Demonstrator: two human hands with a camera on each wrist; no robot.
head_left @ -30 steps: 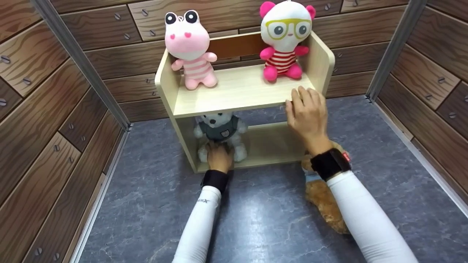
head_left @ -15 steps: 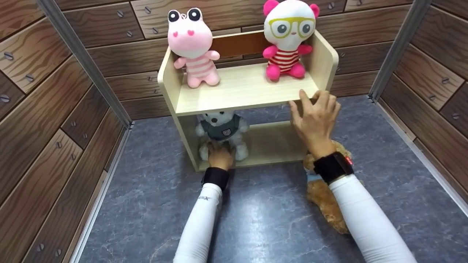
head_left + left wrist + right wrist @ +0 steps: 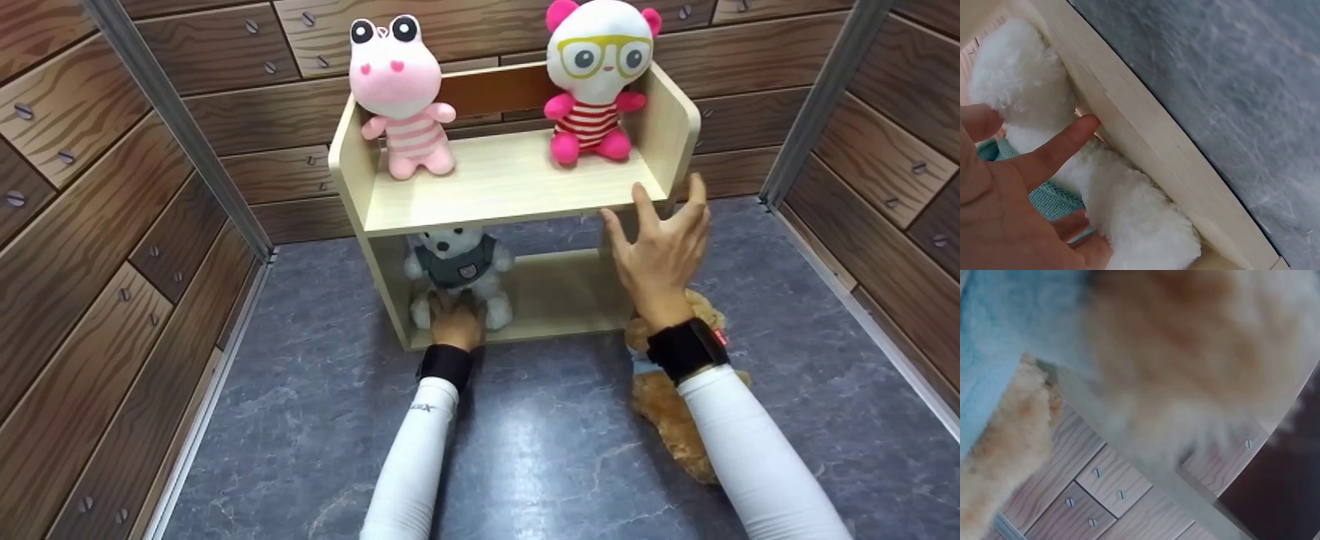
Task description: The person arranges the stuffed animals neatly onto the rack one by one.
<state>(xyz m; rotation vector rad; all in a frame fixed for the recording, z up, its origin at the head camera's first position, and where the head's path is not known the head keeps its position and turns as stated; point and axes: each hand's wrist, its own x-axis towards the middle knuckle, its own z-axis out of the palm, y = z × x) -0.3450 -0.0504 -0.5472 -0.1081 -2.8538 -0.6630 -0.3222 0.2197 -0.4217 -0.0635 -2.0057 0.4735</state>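
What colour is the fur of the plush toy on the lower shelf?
The fur of the plush toy is white, seen best in the left wrist view.

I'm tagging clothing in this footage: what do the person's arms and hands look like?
The left hand and right hand are bare. Each wrist wears a broad black band; close-fitting white sleeves cover the forearms, the left one with a small dark marking.

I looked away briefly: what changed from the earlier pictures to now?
The right hand has shifted right along the front edge of the shelf, toward its corner, with fingers now spread; whether it touches the shelf is unclear. The left hand stays at the legs of the white bear; the pink toy, panda and brown toy look unmoved.
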